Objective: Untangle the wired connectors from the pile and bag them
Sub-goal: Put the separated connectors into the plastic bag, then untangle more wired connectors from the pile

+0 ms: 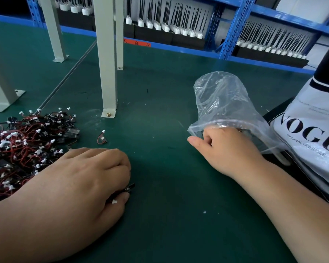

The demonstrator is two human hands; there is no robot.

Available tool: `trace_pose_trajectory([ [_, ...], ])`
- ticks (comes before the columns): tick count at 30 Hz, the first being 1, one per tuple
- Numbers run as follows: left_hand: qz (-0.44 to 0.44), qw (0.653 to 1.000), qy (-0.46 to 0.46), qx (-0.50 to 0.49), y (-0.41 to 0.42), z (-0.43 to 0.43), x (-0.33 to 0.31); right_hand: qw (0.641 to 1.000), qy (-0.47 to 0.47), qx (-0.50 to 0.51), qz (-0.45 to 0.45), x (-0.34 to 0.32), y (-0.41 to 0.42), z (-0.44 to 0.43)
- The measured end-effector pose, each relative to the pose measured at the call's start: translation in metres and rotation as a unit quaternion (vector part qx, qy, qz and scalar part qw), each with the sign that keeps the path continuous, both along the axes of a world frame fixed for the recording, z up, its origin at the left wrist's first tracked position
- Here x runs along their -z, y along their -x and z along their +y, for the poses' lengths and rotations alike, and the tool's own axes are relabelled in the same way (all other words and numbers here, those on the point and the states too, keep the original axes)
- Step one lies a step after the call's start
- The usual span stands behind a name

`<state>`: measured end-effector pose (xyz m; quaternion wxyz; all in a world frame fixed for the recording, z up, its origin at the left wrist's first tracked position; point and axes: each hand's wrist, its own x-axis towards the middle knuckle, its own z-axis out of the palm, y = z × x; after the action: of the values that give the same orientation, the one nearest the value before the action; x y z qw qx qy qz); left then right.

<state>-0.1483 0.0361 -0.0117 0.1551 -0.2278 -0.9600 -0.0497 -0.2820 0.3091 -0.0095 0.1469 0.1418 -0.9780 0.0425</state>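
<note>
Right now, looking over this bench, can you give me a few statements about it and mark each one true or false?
1. The right hand holds the clear bag at its zip mouth. True.
2. The pile lies to the right of the clear bag. False: it lies at the far left, beside the left hand.
3. The left hand holds a wired connector. True.
4. The clear bag lies flat on the mat. False: it stands puffed up.

left hand (87, 173): bare, short plain nails | right hand (230, 147): bare, short thumbnail | forearms (292, 215): bare
</note>
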Motion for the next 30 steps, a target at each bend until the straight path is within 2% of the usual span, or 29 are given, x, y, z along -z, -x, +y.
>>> trace_pose_trajectory([
  [5, 0.029, 0.999, -0.002, 0.014, -0.002, 0.004, -0.004, 0.999, 0.024, 0.023, -0.021, 0.005, 0.004, 0.002],
  [10, 0.031, 0.999, -0.007, 0.009, -0.003, 0.004, -0.006, 0.991, 0.0, 0.056, -0.122, 0.006, 0.005, 0.003],
  [18, 0.039, 0.999, -0.01, 0.009, -0.003, 0.003, -0.005, 0.995, 0.027, 0.062, -0.078, 0.006, 0.0, 0.002],
  [24, 0.066, 0.997, -0.018, 0.035, -0.003, 0.003, -0.006, 0.997, 0.002, 0.067, -0.035, 0.003, -0.007, -0.001],
  [30, 0.037, 0.999, -0.028, 0.015, -0.006, 0.001, -0.007, 0.999, 0.022, 0.032, -0.025, -0.001, -0.01, -0.004],
])
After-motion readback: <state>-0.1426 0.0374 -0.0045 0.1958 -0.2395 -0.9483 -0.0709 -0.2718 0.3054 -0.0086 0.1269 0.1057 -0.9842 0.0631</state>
